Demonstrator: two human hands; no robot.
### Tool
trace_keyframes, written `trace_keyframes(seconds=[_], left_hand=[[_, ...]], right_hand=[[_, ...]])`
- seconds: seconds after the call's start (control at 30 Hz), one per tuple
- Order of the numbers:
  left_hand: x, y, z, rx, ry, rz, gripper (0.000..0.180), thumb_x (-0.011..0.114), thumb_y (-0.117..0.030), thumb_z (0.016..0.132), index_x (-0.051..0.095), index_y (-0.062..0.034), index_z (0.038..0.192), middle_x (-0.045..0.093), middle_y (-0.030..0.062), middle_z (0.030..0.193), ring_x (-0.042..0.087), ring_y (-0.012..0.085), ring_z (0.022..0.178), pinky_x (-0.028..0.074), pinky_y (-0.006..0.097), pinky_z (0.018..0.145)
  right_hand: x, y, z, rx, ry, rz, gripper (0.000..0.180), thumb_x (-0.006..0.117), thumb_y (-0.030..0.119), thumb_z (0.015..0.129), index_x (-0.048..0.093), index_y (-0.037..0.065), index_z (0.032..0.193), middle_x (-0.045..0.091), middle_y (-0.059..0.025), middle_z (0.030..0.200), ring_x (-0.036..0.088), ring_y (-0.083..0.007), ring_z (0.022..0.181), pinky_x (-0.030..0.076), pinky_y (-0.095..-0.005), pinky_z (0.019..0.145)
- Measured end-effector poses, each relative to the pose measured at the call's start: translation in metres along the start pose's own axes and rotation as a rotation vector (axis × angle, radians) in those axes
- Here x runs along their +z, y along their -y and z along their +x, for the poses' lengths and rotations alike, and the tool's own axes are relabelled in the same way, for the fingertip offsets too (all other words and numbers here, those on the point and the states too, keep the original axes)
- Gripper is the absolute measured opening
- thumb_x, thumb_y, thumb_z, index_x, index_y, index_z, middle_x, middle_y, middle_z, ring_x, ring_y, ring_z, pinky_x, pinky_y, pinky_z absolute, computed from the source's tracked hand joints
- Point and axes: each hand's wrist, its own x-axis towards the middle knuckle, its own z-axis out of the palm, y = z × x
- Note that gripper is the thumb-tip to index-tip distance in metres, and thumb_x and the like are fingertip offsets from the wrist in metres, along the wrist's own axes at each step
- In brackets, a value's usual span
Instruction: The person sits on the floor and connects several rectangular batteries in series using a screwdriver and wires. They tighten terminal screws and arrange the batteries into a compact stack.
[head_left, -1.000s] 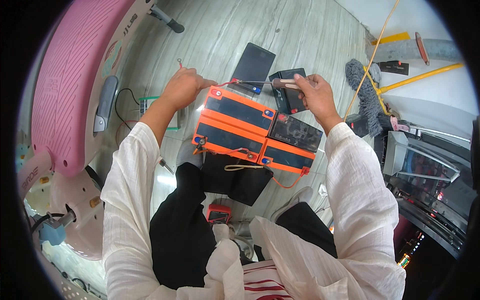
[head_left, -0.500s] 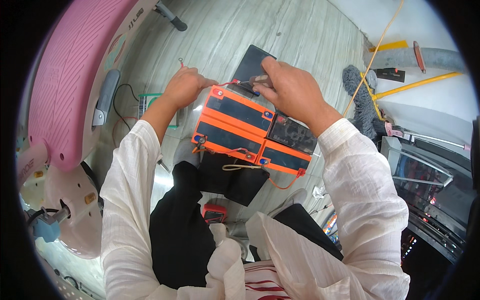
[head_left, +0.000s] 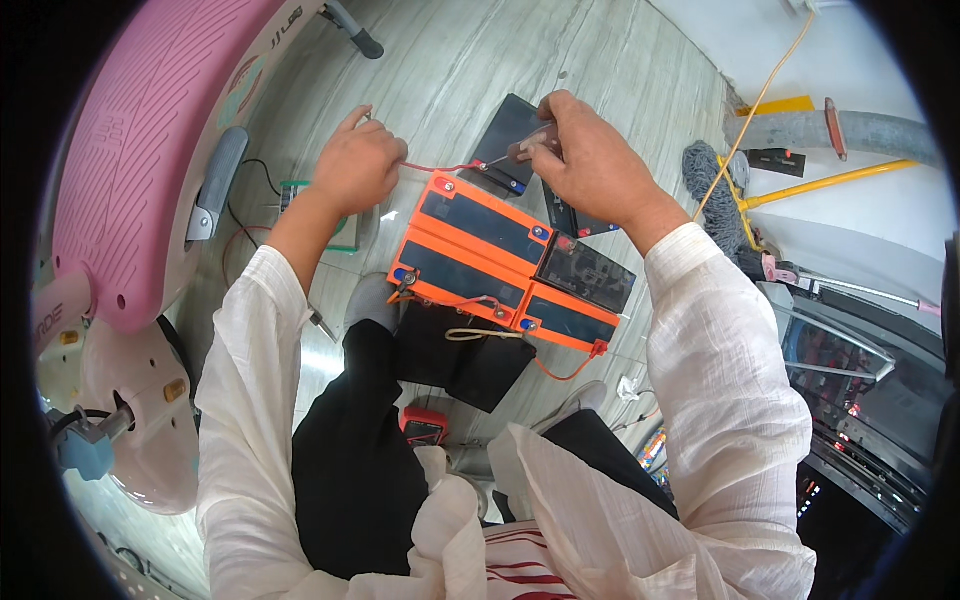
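Note:
My left hand [head_left: 357, 165] is closed around one end of a thin red wire [head_left: 437, 168], pulled nearly straight to the right. The wire's other end meets a terminal on a black battery [head_left: 508, 125] lying on the floor. My right hand [head_left: 595, 160] grips a screwdriver [head_left: 532, 143] by its brownish handle, its shaft pointing at that terminal. Just nearer, a group of orange batteries [head_left: 462, 252] with dark labels sits beside a black battery with a scuffed top [head_left: 590, 272]. A short red wire [head_left: 460, 298] links terminals along their near side.
On the left stands a pink scooter-like vehicle [head_left: 150, 150]. A red meter [head_left: 424, 427] lies between my feet, near black blocks [head_left: 425, 345]. A green-edged case [head_left: 345, 235] rests by my left forearm. At right are a grey mop [head_left: 705, 185] and a glass-topped machine [head_left: 840, 360].
My left hand has shifted left and slightly up, drawing the red wire straighter. My right hand and screwdriver have risen a little, and another black battery shows beneath that hand.

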Motion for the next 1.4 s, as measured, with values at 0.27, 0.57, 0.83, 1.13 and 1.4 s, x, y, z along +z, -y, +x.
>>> trace_keyframes(seconds=[0.27,0.57,0.83,1.13,1.4], left_hand=[[-0.016,-0.011,0.000,-0.020,-0.071,-0.060,0.010,0.060,-0.008,0.080,0.070,-0.0100,0.083,0.066,0.0058,0.081,0.061,0.0239,0.089,0.045,0.040,0.088],[0.015,0.002,-0.021,-0.159,0.130,0.014,0.020,0.062,-0.014,0.085,0.076,-0.0147,0.099,0.069,0.0091,0.082,0.063,0.0288,0.084,0.047,0.040,0.077],[0.028,0.001,-0.036,-0.175,0.063,-0.060,0.018,0.062,-0.016,0.087,0.076,-0.0143,0.098,0.067,0.0081,0.076,0.062,0.0296,0.082,0.048,0.041,0.078],[0.013,0.006,-0.048,-0.203,-0.238,-0.024,0.013,0.067,-0.018,0.082,0.072,-0.0070,0.087,0.061,0.0132,0.101,0.059,0.0314,0.097,0.046,0.040,0.092],[0.045,0.023,-0.050,-0.584,-0.348,-0.788,0.027,0.061,-0.002,0.085,0.063,-0.0043,0.112,0.061,0.0116,0.102,0.062,0.0206,0.091,0.052,0.035,0.080]], right_hand=[[0.000,0.015,0.003,0.155,0.039,-0.035,0.033,0.061,0.031,0.091,0.060,-0.001,0.099,0.070,-0.0167,0.081,0.068,-0.0333,0.075,0.053,-0.0422,0.065],[0.000,0.030,0.004,0.160,0.070,-0.026,0.033,0.062,0.031,0.090,0.060,-0.001,0.098,0.069,-0.0145,0.077,0.068,-0.0326,0.075,0.053,-0.0419,0.065],[0.000,0.037,0.003,0.104,0.074,-0.084,0.034,0.064,0.032,0.089,0.057,-0.001,0.096,0.070,-0.0172,0.086,0.068,-0.0325,0.080,0.052,-0.0397,0.069],[0.003,0.030,0.003,0.178,0.043,-0.041,0.034,0.065,0.028,0.088,0.058,-0.003,0.100,0.070,-0.0153,0.084,0.067,-0.0324,0.082,0.053,-0.0412,0.070],[0.012,0.008,0.002,0.008,-0.021,0.254,0.036,0.069,0.027,0.086,0.057,-0.004,0.099,0.069,-0.0162,0.085,0.066,-0.0315,0.084,0.051,-0.0393,0.073]])
